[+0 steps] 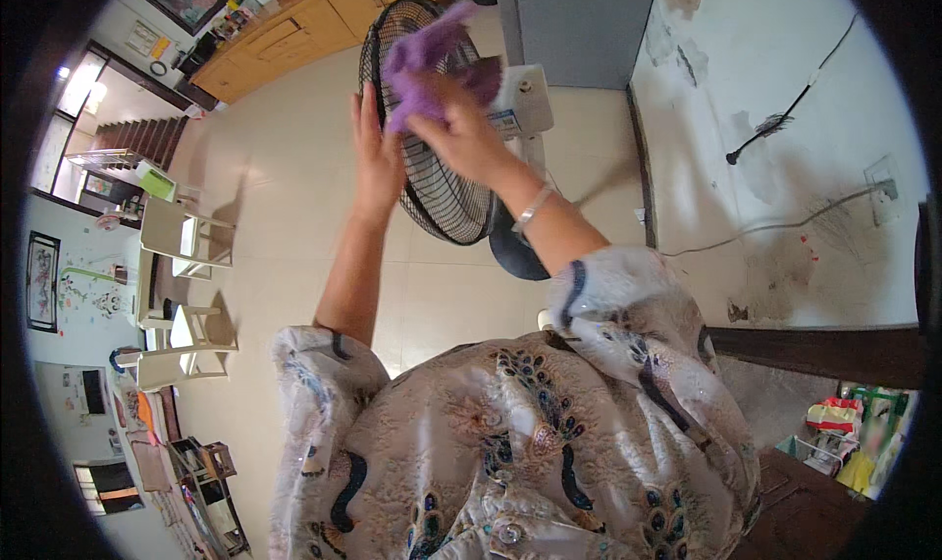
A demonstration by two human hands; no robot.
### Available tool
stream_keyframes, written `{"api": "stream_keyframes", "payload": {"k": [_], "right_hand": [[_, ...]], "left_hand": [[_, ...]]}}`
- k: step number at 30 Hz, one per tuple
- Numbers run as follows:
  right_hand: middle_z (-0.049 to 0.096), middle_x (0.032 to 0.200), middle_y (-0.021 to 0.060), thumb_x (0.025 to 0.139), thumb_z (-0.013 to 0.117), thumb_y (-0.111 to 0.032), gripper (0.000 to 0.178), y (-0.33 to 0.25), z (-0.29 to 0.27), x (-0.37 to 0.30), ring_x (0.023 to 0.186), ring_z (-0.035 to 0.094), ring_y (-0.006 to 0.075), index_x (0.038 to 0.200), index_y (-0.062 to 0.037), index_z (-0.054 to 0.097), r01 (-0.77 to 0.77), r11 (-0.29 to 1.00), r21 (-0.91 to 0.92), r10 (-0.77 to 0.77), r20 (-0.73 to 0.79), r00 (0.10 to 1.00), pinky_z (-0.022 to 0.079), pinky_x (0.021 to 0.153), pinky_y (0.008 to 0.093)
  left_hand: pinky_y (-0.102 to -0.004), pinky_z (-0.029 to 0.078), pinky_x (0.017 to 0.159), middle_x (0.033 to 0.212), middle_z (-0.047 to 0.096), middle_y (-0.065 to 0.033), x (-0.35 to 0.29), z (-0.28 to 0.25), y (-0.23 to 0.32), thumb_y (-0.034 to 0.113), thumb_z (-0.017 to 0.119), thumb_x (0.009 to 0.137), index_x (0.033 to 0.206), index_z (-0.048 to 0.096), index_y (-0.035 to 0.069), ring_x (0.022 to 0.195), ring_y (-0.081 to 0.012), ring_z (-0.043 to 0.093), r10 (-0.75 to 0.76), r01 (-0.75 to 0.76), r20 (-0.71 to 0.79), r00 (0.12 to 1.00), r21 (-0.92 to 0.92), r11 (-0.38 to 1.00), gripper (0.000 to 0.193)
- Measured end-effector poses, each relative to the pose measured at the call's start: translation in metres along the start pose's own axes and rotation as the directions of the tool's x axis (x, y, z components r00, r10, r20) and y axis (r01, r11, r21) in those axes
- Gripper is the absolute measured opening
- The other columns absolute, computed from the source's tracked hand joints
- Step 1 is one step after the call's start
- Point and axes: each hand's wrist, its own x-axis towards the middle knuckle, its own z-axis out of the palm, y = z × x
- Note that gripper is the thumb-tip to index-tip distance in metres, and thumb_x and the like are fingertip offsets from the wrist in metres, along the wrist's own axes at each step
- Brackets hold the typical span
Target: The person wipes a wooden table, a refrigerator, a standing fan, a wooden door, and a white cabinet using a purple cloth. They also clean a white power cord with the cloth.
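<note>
1 cloth in R hand, grip clsd | 1 fan, L hand flat, tchg

Pale shirt with peacock-feather motifs, round shiny button, silvery bracelet

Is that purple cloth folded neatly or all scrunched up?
Scrunched up: the purple cloth bunches unevenly at the right hand, over the black round wire fan guard, loose ends sticking out.
</note>
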Motion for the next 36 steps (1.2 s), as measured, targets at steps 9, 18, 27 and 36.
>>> {"api": "stream_keyframes", "payload": {"k": [9,18,27,36], "right_hand": [[0.060,0.108,0.0209,0.082,0.057,-0.005,0.027,0.112,-0.040,-0.223,0.098,0.058,0.0376,0.109,0.0007,0.057,-0.453,0.772,-0.446,0.546,0.101,0.832,0.047,0.081,0.0383],[0.063,0.099,0.0154,0.080,0.063,-0.005,0.028,0.051,-0.009,-0.037,0.090,0.061,0.0333,0.108,-0.0033,0.060,-0.025,0.995,0.097,0.045,-0.216,0.975,0.048,0.083,0.0391],[0.060,0.107,0.0173,0.077,0.059,-0.003,0.033,0.157,-0.021,-0.181,0.098,0.058,0.0324,0.111,-0.0048,0.059,-0.449,0.859,-0.247,0.485,0.107,0.868,0.047,0.083,0.0384],[0.056,0.116,0.0128,0.076,0.069,-0.014,0.037,0.075,-0.015,-0.050,0.111,0.052,0.0299,0.111,-0.0069,0.059,-0.100,0.995,-0.027,0.095,-0.153,0.984,0.041,0.095,0.0387]], "left_hand": [[-0.0431,0.019,0.111,0.149,0.021,-0.0181,0.005,0.000,-0.001,0.013,0.039,0.098,0.143,0.024,0.001,0.139,-0.0354,0.016,0.001,-0.007,0.040,0.999,0.133,0.991,0.049],[-0.0368,0.025,0.108,0.142,0.033,-0.0202,-0.003,0.004,0.002,0.022,0.043,0.097,0.140,0.028,-0.004,0.131,-0.0304,0.034,-0.150,0.157,-0.132,0.980,0.046,0.987,0.052],[-0.0321,0.036,0.097,0.136,0.042,-0.0126,-0.003,-0.007,-0.009,0.025,0.036,0.101,0.143,0.030,0.005,0.117,-0.0209,0.046,-0.159,0.174,-0.154,0.975,0.086,0.981,0.047],[-0.0328,0.031,0.104,0.138,0.040,-0.0154,0.000,-0.007,0.006,0.017,0.035,0.099,0.141,0.030,-0.002,0.124,-0.0232,0.041,-0.263,0.261,-0.175,0.949,-0.031,0.965,0.046]]}}
